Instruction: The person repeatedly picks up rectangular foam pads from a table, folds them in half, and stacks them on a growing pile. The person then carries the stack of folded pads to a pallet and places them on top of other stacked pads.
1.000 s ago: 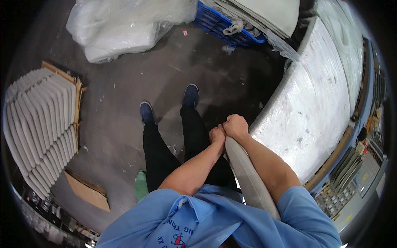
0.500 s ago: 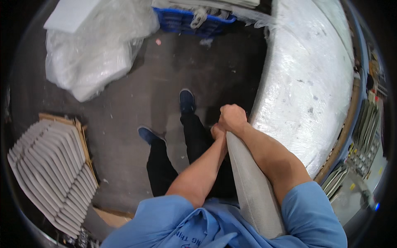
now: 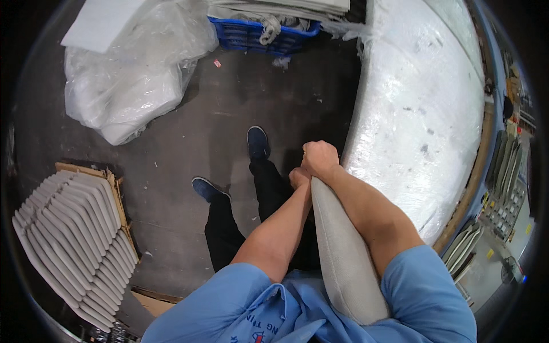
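Observation:
A light grey fabric-covered cushion (image 3: 346, 257) stands edge-up between my forearms, its near end pressed against my blue shirt. My right hand (image 3: 321, 158) is closed at its far narrow end, fingers curled into a fist. Just below and left of it, my left hand (image 3: 299, 178) is also closed at that same end, partly hidden behind the right hand. The fingertips of both hands are out of sight on the cushion's far side. The rest of the cushion runs back along the inside of my right arm.
Similar grey padded pieces (image 3: 74, 240) stand in a tight row in a cardboard box at left. Clear plastic bags (image 3: 137, 86) of white foam lie beyond it. A blue crate (image 3: 257, 37) is at the back. A large plastic-wrapped white slab (image 3: 417, 120) stands close on my right.
The view has shifted slightly. Both hands keep their hold at the cushion's far end, with only a very small movement. My feet stay in place.

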`<action>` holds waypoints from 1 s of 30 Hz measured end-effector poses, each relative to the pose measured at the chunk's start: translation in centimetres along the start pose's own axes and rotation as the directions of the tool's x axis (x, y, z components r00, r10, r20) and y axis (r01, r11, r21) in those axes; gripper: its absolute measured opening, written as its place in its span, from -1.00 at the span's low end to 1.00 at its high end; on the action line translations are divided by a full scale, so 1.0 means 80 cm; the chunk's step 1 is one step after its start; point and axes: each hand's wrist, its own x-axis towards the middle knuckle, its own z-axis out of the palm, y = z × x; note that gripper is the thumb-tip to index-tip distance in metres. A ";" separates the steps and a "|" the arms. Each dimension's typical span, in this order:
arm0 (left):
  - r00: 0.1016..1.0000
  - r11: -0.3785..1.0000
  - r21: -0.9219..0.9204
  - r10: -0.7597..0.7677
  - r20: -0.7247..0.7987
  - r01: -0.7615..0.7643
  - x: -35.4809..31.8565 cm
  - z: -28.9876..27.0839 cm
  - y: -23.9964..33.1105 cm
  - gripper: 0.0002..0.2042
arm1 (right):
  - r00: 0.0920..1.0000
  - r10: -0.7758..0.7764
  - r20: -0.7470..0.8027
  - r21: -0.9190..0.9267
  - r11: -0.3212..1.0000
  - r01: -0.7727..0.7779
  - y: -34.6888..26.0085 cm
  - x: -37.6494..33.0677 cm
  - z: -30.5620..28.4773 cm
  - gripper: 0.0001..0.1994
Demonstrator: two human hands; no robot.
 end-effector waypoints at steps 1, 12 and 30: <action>0.999 0.999 0.016 0.030 0.033 -0.030 0.004 0.012 -0.019 -0.53 | 1.000 0.001 0.000 -0.015 1.000 -0.001 0.002 -0.007 0.008 -0.85; 0.997 0.986 -0.158 -0.068 -0.036 0.061 0.054 0.043 -0.045 -0.70 | 1.000 -0.030 0.006 0.066 0.997 0.030 -0.009 0.001 -0.006 -0.88; 0.749 0.867 -0.327 -0.076 0.658 0.375 -0.201 -0.155 0.045 -0.25 | 0.979 -0.184 -0.084 0.282 0.938 0.201 0.021 -0.001 -0.007 -0.71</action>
